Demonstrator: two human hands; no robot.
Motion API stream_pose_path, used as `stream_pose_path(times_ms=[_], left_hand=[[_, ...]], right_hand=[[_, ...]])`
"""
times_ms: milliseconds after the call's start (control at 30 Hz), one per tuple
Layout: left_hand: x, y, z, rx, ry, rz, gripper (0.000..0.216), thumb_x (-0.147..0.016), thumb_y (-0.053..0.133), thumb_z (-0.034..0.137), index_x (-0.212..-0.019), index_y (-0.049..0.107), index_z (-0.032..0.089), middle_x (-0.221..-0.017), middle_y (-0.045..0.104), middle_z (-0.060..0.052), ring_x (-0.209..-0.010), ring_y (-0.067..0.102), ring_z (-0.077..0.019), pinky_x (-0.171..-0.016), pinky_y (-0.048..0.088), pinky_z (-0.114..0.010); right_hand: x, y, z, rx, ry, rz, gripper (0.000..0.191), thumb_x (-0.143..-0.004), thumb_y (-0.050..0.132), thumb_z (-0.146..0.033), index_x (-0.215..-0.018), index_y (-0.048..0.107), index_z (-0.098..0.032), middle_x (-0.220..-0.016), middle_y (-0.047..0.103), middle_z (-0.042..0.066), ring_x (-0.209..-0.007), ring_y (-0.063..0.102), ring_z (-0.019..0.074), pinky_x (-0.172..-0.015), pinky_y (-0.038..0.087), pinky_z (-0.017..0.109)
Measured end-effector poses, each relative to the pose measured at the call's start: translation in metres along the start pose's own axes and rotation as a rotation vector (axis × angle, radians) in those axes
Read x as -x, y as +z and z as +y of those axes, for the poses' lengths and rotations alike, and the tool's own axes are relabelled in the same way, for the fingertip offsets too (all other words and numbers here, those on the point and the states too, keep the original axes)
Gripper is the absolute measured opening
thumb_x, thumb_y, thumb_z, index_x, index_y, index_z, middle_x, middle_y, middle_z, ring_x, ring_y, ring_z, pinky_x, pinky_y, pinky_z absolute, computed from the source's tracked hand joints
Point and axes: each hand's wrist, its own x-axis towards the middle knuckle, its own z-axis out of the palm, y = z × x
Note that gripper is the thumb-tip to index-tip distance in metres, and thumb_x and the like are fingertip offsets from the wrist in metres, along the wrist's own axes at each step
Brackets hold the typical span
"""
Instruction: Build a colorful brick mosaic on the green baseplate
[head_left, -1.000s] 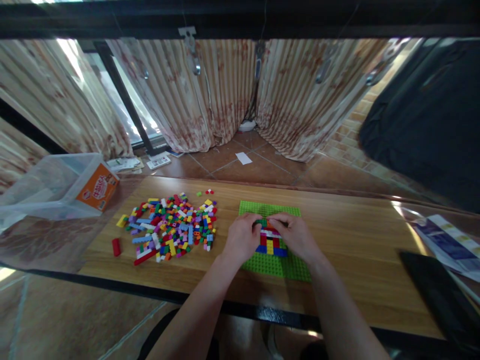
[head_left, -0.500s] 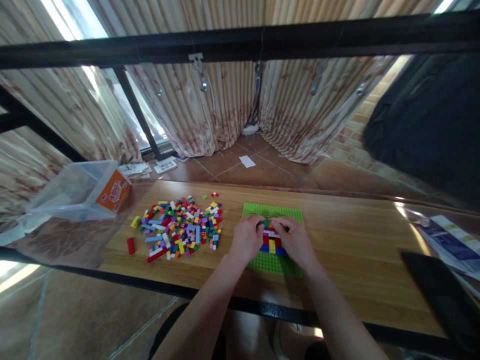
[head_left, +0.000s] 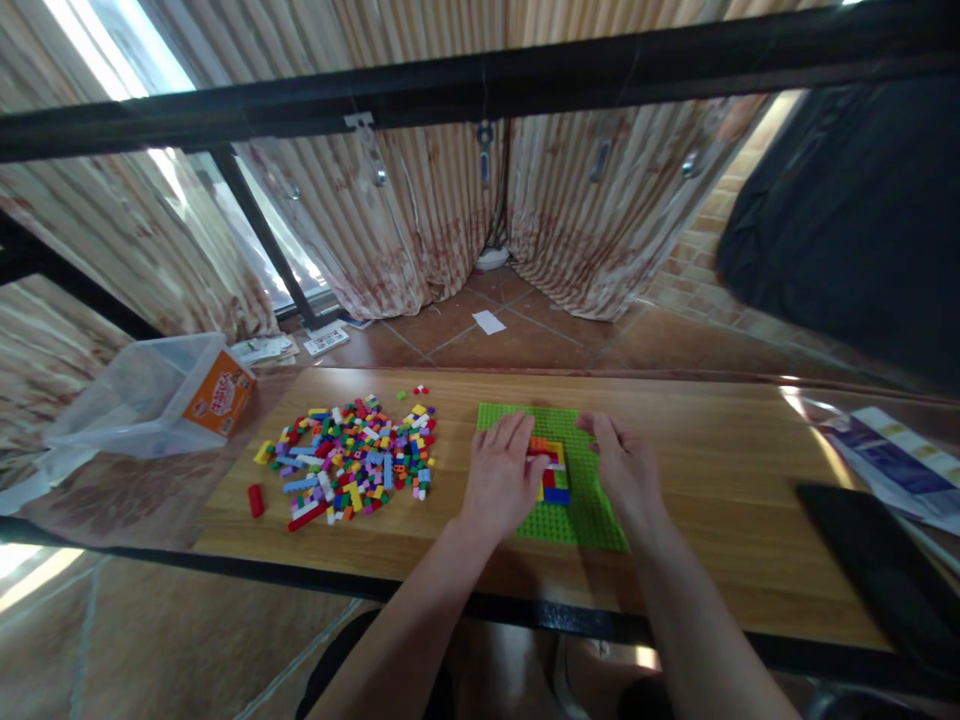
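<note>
A green studded baseplate (head_left: 592, 510) lies on the wooden table, turned slightly at an angle. On it stands a small build of coloured bricks (head_left: 555, 480) in rows of blue, red, yellow, white and orange. My left hand (head_left: 501, 475) rests over the build's left side, fingers stretched forward, covering part of it; nothing shows in its grasp. My right hand (head_left: 626, 465) hovers at the plate's right edge, apart from the bricks, its fingers loosely bent and no brick visible in them.
A pile of loose mixed bricks (head_left: 360, 455) spreads over the table's left side, with a red brick (head_left: 256, 500) apart from it. Beyond the left end sits a clear plastic bin (head_left: 142, 390). A dark flat object (head_left: 862, 560) lies at the right end.
My hands, close together at the build's far edge before, have parted. My right hand has moved right, off the bricks; my left fingers have straightened. The baseplate has turned slightly.
</note>
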Motion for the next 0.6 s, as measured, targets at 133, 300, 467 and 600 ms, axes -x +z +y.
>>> stream_pose_path(times_ms=[133,300,467,600], left_hand=[[0.013,0.012,0.014,-0.112,0.018,-0.125,0.06,-0.096,0.045,0.043,-0.148,0.035,0.014,-0.156,0.036,-0.015,-0.148,0.026,-0.0308,-0.117,0.015,-0.066],[0.018,0.016,0.016,-0.165,0.033,-0.173,0.071,-0.095,0.039,0.053,-0.15,0.03,0.009,-0.159,0.03,-0.018,-0.15,0.02,-0.0314,-0.119,0.012,-0.065],[0.022,0.018,0.017,-0.167,0.042,-0.193,0.085,-0.091,0.039,0.059,-0.153,0.021,0.004,-0.162,0.02,-0.019,-0.152,0.012,-0.0315,-0.121,0.013,-0.059],[0.025,0.019,0.017,-0.152,0.033,-0.181,0.085,-0.091,0.037,0.058,-0.154,0.018,0.005,-0.163,0.016,-0.016,-0.152,0.008,-0.0289,-0.123,0.012,-0.055]], right_hand=[[-0.002,0.007,-0.007,-0.02,-0.02,-0.004,0.048,-0.089,0.048,-0.058,-0.092,0.073,-0.018,-0.101,0.074,0.013,-0.098,0.067,0.0251,-0.087,0.051,0.041],[-0.003,0.013,-0.01,-0.024,-0.013,-0.021,0.047,-0.088,0.049,-0.058,-0.092,0.074,-0.018,-0.096,0.075,0.011,-0.096,0.069,0.0253,-0.084,0.053,0.04],[0.002,0.019,-0.006,0.037,-0.051,-0.087,0.046,-0.086,0.052,-0.059,-0.091,0.075,-0.02,-0.09,0.076,0.008,-0.091,0.07,0.0253,-0.079,0.054,0.036],[0.002,0.02,0.003,0.059,-0.099,-0.119,0.045,-0.086,0.051,-0.058,-0.095,0.075,-0.02,-0.091,0.076,0.008,-0.091,0.07,0.0262,-0.078,0.055,0.037]])
